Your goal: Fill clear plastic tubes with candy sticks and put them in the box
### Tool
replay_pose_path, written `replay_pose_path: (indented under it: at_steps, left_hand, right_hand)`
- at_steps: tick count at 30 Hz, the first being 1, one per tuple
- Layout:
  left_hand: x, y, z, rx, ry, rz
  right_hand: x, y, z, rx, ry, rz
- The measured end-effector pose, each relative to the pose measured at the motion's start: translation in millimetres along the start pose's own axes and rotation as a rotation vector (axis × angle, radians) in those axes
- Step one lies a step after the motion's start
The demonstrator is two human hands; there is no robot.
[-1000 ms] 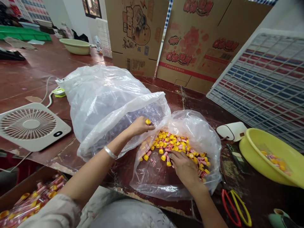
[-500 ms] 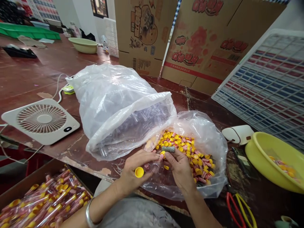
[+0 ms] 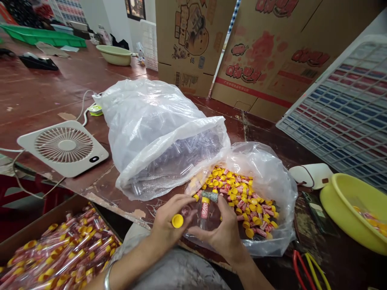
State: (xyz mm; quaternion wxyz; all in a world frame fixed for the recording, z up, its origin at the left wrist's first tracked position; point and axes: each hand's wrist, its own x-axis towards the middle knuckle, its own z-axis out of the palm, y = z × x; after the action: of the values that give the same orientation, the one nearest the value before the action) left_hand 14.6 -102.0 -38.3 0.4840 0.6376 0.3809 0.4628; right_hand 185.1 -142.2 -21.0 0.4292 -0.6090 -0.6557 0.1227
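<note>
My left hand is closed around a clear plastic tube, whose round yellow end faces me. A second yellow cap shows at its fingertips. Between the thumb and index finger of my right hand stands a clear tube with a yellow cap and a red-and-white piece inside. A grey speckled wrap covers that index finger, which lies against the cap. Behind the hands, small red-and-white pieces with yellow caps spill from a clear plastic bag.
A large white sack of clear tubes lies open on the red table. Filled tubes crowd a box at lower left. Around stand a white fan, a yellow basin, red-and-yellow-handled scissors and cardboard cartons.
My right hand has opened its pinch beside the left hand and now spans an upright capped tube between thumb and index finger. The view has shifted slightly left.
</note>
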Motion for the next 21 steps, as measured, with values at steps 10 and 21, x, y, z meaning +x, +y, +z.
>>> replay_pose_path:
  at_steps: [10, 21]
  left_hand:
    - [-46, -17, -26, -0.923, -0.088, -0.704]
    - [-95, -59, -195, 0.189, 0.393, -0.996]
  right_hand:
    - [-22, 5, 41, -0.028, -0.308, -0.525]
    - [-4, 50, 1, -0.304, -0.323, -0.19]
